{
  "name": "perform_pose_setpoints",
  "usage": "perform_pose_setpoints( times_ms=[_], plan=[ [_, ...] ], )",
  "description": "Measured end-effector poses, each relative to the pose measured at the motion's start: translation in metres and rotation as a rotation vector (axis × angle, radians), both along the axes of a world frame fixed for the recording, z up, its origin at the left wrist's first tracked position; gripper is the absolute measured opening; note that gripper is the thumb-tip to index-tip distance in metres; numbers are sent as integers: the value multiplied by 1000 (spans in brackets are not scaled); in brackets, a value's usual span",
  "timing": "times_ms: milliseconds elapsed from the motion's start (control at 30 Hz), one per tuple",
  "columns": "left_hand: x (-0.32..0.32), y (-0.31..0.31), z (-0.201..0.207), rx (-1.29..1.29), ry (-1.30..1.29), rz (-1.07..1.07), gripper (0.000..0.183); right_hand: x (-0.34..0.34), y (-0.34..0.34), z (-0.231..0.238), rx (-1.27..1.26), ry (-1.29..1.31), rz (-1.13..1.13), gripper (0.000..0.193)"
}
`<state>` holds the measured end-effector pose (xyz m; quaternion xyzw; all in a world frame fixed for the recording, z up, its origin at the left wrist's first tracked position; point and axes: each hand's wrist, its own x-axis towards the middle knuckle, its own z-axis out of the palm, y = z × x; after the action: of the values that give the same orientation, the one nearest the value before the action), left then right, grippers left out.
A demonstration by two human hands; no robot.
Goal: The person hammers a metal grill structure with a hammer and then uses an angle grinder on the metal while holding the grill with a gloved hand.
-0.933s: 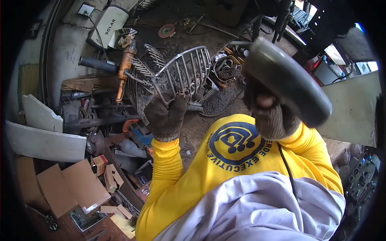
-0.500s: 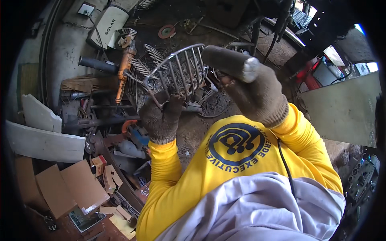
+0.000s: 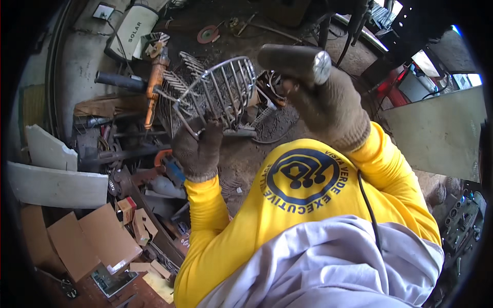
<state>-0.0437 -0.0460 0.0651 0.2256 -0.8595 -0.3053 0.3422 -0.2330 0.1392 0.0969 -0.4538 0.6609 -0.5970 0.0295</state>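
My left hand [image 3: 197, 149], in a brown knit glove, grips the near end of a curved grille of welded steel rods [image 3: 218, 92]. The grille is tilted up, its bowed outer rod to the far side. In the same kind of glove, my right hand [image 3: 336, 110] is closed around a hammer. The thick cylindrical steel head of this hammer [image 3: 292, 60] hangs right of the grille, apart from it. Its handle is mostly hidden by the glove.
An orange angle grinder [image 3: 157, 84] with a dark side handle lies beyond my left hand. Near it are bundles of metal rods [image 3: 192, 64] and a white case [image 3: 132, 32]. A grinding disc [image 3: 208, 34] lies farther back. Cardboard boxes [image 3: 97, 236] stand at lower left, a flat panel [image 3: 436, 133] at right.
My left hand and the grille have shifted slightly left. The hammer has come up and away from the grille, leaving a wider gap between them.
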Motion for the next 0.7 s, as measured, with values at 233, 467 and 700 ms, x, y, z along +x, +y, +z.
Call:
perform_pose_setpoints(
  times_ms=[233, 467, 700],
  plan=[
    [9, 0, -13, 165, 288, 8, 32, 1, 20, -31, 143, -153, 32, 32],
    [15, 3, -22, 340, 335, -18, 43, -2, 22, -34, 73, -442, -13, 34],
    [16, 5, -26, 525, 392, -8, 44, -19, 18, -53, -39, -318, -140, 31]
  ],
)
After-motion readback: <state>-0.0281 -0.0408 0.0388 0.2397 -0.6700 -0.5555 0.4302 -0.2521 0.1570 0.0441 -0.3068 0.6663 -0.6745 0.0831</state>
